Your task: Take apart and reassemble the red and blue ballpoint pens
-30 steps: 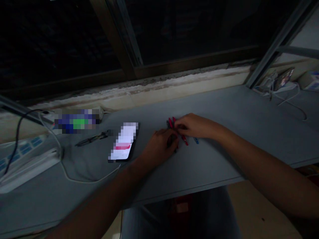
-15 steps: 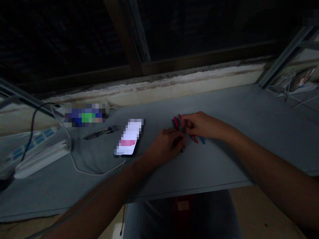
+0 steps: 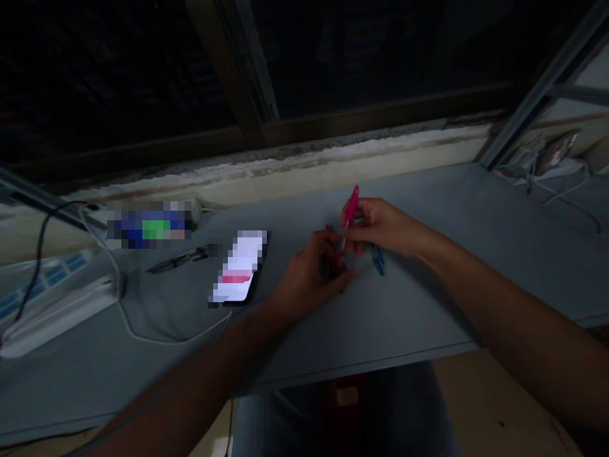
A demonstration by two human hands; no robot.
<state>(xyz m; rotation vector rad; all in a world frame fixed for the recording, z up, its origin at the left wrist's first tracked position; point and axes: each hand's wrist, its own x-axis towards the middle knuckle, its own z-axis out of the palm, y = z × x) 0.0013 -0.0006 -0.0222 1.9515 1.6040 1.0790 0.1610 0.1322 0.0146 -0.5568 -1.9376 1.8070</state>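
On the grey surface [image 3: 409,298], a phone [image 3: 238,266] lies left of the hands – the right hand [image 3: 383,225] closes its grip on a tilted pink pen [image 3: 351,209], whose lower end meets the curled left hand [image 3: 309,276], its hold unclear – and a blue pen [image 3: 378,260] lies just right.

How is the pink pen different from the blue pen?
The pink pen is bright pink, but the blue pen is blue. The pink pen is held up at a tilt in the right hand, while the blue pen lies flat on the grey desk. Nobody is holding the blue pen, but fingers are pinching the pink pen. Both are slim pens, and both are right by that hand.
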